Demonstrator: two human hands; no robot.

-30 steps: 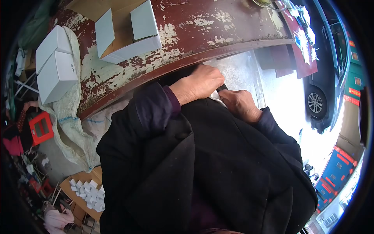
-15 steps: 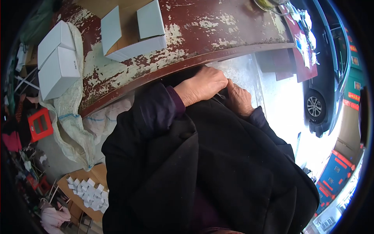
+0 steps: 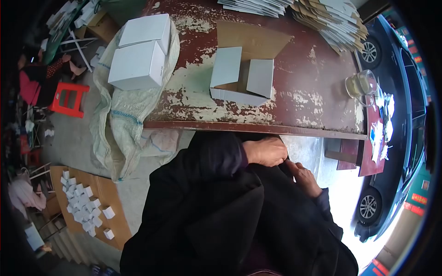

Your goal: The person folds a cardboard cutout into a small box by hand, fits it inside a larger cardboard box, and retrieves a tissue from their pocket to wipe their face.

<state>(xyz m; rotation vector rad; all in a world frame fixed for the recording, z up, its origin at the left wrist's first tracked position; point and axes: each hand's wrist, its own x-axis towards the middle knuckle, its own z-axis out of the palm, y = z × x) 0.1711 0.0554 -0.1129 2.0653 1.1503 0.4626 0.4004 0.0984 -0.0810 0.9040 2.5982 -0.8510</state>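
Note:
My left hand is closed, its fingers curled at the front edge of the black coat I wear. Close beside it, my right hand pinches the same dark cloth; its fingertips are partly hidden. Both hands are below the table's front edge. On the worn red table above them stands a white carton, its brown inner lid raised and its side flaps partly folded in. Two closed white boxes lie to its left on a woven sack, which hangs over the edge.
Stacks of flattened cartons lie at the table's back. A glass mug of yellowish liquid stands at the right. At left are a red stool, a person's pink-and-dark clothing, and small white boxes on brown cardboard. A car stands at right.
The view has turned, bringing more of the tabletop, the flattened cartons and the mug into sight. My hands sit lower in the picture, still close together at the coat front.

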